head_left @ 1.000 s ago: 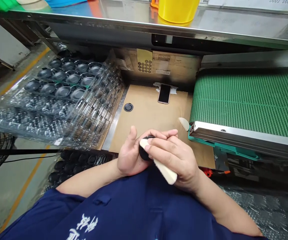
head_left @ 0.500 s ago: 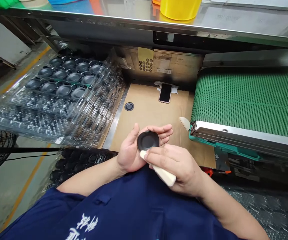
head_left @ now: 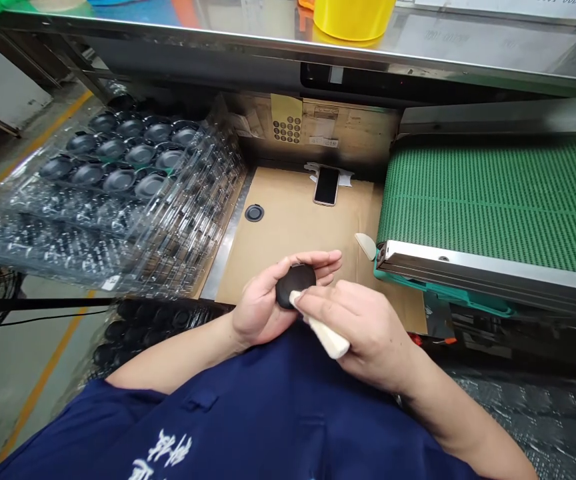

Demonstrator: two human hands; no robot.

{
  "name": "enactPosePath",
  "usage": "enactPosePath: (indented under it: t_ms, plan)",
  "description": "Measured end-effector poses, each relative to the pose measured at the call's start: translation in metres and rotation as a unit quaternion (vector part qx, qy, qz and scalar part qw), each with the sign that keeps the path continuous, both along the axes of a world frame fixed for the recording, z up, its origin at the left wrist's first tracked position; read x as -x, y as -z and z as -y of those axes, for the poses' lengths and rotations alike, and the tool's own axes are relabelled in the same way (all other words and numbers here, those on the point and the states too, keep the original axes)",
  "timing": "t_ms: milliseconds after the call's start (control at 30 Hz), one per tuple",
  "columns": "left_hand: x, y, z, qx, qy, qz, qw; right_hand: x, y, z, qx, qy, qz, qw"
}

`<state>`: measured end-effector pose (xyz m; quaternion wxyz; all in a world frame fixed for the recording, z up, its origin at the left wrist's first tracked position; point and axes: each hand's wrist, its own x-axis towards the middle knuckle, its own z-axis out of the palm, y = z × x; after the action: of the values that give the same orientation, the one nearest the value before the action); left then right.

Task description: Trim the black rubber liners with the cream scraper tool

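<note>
A small black round plastic lid [head_left: 295, 283] lies in my left hand [head_left: 263, 303], smooth side up. My left thumb rests at its edge, with the fingers stretched out behind it. My right hand [head_left: 363, 327] grips a cream-white sponge-like pad [head_left: 329, 337], whose narrow tip touches the lid's lower right part. Farther off on the cardboard sheet [head_left: 288, 230] sits another black round piece [head_left: 255, 213] with a ringed face.
Stacked clear trays [head_left: 118, 180] of black round parts stand at the left. A phone [head_left: 327, 185] and a white half-round piece [head_left: 366, 245] lie on the cardboard. At the right is a green conveyor belt [head_left: 493, 200]; a yellow container [head_left: 353, 19] stands on the metal shelf above.
The lid in my left hand now shows its smooth face instead of the recessed one. My left thumb has come down onto its edge. The pad's tip has moved slightly up onto the lid.
</note>
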<state>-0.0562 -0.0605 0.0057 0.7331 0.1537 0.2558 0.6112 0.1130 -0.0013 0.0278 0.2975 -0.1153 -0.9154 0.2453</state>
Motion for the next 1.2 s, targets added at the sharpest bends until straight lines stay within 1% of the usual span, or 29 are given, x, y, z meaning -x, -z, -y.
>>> enactPosePath:
  t_ms: [33, 67, 133, 200, 233, 300, 367, 400, 500, 600, 667, 733, 767, 867, 1033, 1200]
  plan:
    - [0.000, 0.000, 0.000, 0.003, 0.005, 0.000, 1.000, 0.001, 0.002, 0.000, 0.013, -0.010, -0.013, 1.000]
    - [0.000, 0.000, 0.000, 0.009, 0.010, -0.004, 1.000, 0.001, 0.004, -0.001, 0.020, -0.006, -0.028, 0.999]
    - [0.000, -0.001, 0.000, 0.020, 0.012, -0.014, 1.000, 0.001, 0.006, -0.002, 0.023, 0.035, -0.035, 0.998]
    - [0.000, 0.000, -0.001, 0.018, 0.000, -0.018, 1.000, -0.001, 0.007, -0.002, 0.027, 0.063, -0.008, 0.998]
    - [0.000, 0.000, -0.001, 0.014, -0.007, -0.017, 1.000, -0.001, 0.006, -0.001, 0.033, 0.057, 0.009, 0.998]
    - [0.000, 0.001, -0.002, 0.008, -0.015, -0.009, 1.000, -0.001, 0.006, 0.000, 0.049, 0.017, 0.020, 0.998]
    - [-0.001, 0.002, -0.002, 0.017, -0.012, 0.000, 1.000, 0.001, 0.008, -0.001, 0.058, -0.008, -0.003, 0.998]
    - [-0.002, 0.001, -0.003, 0.024, -0.008, 0.003, 1.000, 0.003, 0.010, -0.001, 0.057, -0.002, -0.020, 0.998]
    - [-0.001, -0.003, -0.003, 0.028, 0.000, 0.017, 0.999, 0.003, 0.015, -0.002, 0.041, 0.058, -0.088, 0.994]
    - [0.004, -0.010, -0.002, -0.022, -0.004, 0.030, 0.999, -0.006, 0.012, 0.000, 0.071, 0.135, -0.154, 0.976]
    - [0.006, -0.012, -0.002, -0.055, 0.000, 0.033, 0.998, -0.013, 0.008, 0.003, 0.092, 0.190, -0.169, 0.963]
    - [0.008, -0.013, -0.002, -0.069, 0.006, 0.032, 0.997, -0.018, 0.004, 0.006, 0.091, 0.225, -0.163, 0.956]
    - [0.008, -0.013, -0.001, -0.070, 0.008, 0.031, 0.997, -0.020, 0.003, 0.007, 0.089, 0.225, -0.159, 0.957]
    - [0.007, -0.013, -0.001, -0.062, 0.009, 0.023, 0.998, -0.020, 0.001, 0.008, 0.085, 0.195, -0.152, 0.965]
    - [0.005, -0.014, 0.002, -0.047, 0.017, 0.027, 0.998, -0.020, -0.005, 0.006, 0.046, 0.161, -0.138, 0.976]
    - [0.003, -0.012, 0.004, -0.032, 0.018, 0.034, 0.999, -0.020, -0.008, 0.004, -0.019, 0.082, -0.026, 0.996]
